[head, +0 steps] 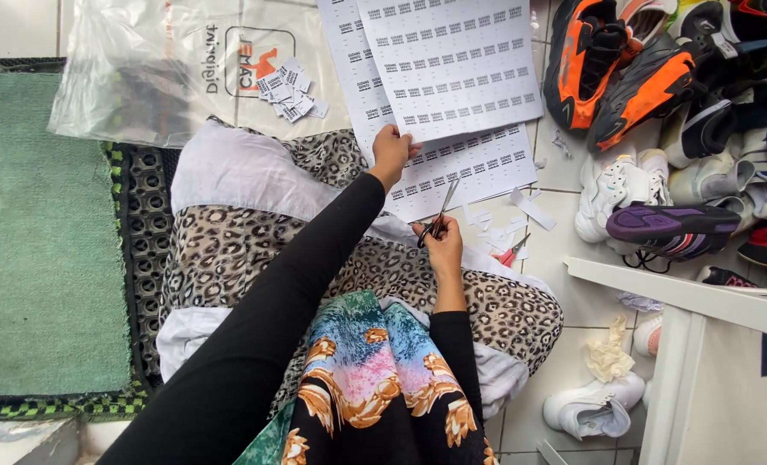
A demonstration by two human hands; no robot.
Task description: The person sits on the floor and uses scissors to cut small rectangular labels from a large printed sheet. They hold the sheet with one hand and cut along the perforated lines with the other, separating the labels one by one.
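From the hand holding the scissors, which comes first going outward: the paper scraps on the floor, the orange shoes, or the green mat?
Measured from the right hand in the head view:
1. Paper scraps, just up and to its right on the tiles.
2. Orange shoes, farther up at the top right.
3. Green mat, farthest, across the lap at the left edge.

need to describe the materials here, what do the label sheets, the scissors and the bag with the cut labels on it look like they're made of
Label sheets: thin white paper, matte; they lie flat and the left hand bends one edge.
Scissors in the right hand: slim grey blades, probably metal; handle hidden.
Bag: clear, glossy plastic film, wrinkled with shine, the floor showing through.
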